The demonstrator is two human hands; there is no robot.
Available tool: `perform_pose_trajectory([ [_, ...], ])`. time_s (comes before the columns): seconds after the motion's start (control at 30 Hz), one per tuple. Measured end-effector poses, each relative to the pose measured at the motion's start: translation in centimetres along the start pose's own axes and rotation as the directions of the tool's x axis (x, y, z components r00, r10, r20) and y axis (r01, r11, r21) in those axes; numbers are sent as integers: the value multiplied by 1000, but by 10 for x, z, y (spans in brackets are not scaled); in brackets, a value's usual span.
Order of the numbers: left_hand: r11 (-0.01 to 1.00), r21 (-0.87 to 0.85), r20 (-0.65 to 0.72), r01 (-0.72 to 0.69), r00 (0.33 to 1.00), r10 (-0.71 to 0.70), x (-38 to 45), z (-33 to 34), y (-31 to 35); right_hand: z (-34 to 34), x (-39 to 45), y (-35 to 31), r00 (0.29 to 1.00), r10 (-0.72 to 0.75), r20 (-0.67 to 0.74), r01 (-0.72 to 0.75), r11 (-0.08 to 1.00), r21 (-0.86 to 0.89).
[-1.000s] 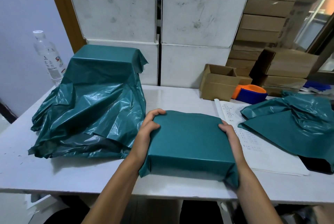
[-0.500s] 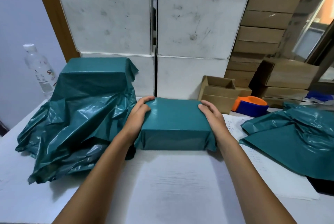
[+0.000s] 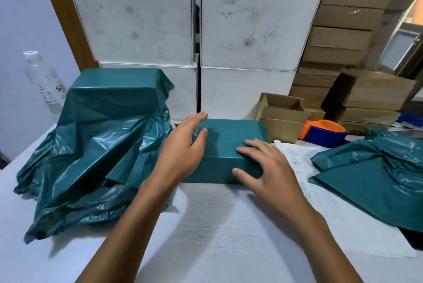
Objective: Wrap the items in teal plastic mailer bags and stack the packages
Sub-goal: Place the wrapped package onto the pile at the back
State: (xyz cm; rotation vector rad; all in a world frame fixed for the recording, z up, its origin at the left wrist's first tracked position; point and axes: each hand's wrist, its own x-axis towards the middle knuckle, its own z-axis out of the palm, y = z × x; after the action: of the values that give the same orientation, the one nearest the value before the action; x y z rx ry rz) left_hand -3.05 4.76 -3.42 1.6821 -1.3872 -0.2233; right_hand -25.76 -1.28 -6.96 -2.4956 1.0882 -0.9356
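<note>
**Wrapped package down at back of table, 2 hands loose on it**

I see the teal wrapped package (image 3: 231,143) lying flat on the white table (image 3: 206,225), just beside the tall stack of bagged packages (image 3: 103,136) on its left. Left hand (image 3: 183,147) spread flat against its left end, gripping nothing. Right hand (image 3: 263,168) fingers splayed wide over the near right corner. Loose teal mailer bags (image 3: 377,168) at right, partly on a printed sheet (image 3: 297,159).

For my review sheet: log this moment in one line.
wrapped package on table | left hand open | right hand open | beside covered stack
</note>
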Motion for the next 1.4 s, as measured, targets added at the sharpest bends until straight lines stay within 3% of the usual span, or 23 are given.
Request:
perform_pose_trajectory([
  [0.13,998,4,-72,-57,996,57,-5,4,-1,26,22,1,993,32,-111,-29,999,27],
  [0.27,969,210,-50,-129,989,142,-3,9,-13,46,55,9,990,45,-132,-40,998,43],
  [0.43,887,421,89,-188,982,166,3,24,-31,61,88,24,990,41,-133,-30,996,87],
  [0.8,913,371,153,-168,981,118,7,27,-28,54,102,28,997,-1,-80,6,998,67],
  [0.93,932,283,-33,-229,968,247,12,-9,-23,46,98,16,999,10,-32,-12,997,-75],
  [1.03,932,297,-295,-209,908,297,21,-64,-24,39,94,-6,980,-91,-178,81,995,-65],
  [1.13,981,193,-582,-26,802,136,24,-122,-34,38,95,-40,946,-91,-312,128,987,100],
  [1.2,984,69,-677,165,732,-76,25,-154,-48,41,102,-71,976,21,-216,43,957,287],
  [1.3,912,-165,-589,376,704,-397,27,-187,-73,59,119,-113,985,162,52,-165,829,534],
  [1.4,853,-221,-439,472,733,-519,27,-192,-83,80,133,-148,967,119,226,-229,794,563],
])
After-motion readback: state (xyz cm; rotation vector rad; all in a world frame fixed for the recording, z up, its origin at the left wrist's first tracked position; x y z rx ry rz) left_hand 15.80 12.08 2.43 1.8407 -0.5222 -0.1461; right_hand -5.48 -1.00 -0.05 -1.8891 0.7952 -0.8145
